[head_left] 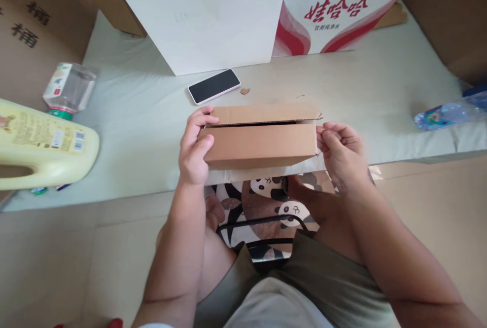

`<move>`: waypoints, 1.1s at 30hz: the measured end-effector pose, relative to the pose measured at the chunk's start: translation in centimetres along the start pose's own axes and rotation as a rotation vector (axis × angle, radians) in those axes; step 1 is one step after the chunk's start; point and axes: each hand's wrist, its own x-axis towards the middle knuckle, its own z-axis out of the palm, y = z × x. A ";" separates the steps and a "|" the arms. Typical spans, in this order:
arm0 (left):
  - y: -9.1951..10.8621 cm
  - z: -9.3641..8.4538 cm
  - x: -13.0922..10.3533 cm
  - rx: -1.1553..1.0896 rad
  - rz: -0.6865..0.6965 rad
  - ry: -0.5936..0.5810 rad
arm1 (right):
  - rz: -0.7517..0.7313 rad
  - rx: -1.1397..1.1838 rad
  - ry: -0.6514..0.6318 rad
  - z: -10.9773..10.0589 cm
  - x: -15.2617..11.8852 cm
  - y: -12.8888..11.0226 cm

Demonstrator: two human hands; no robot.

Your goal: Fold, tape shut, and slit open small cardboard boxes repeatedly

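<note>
tan cardbd box (262, 140) has lid (262, 113) ajar, l fingers (197, 118) gripping one end, r fingers (332, 139) curled, hold unclear.

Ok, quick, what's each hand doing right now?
Left hand: holding the cardboard box by its left end.
Right hand: curled by the right end; can't tell if holding anything.

The person wears a plain pale shirt (276, 302) — white to light grey — and loose, wide-legged shorts (338, 277) in creased olive-grey. The left hand (195, 148), right hand (344, 155) and both forearms (173, 247) are bare. The whitish cloth (155, 325) at the bottom edge is probably a sleeve, though little shows.
</note>
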 end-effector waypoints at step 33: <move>-0.2 0.2 0.1 -0.003 0.000 -0.046 | -0.594 -0.348 -0.463 -0.1 -2.0 0.7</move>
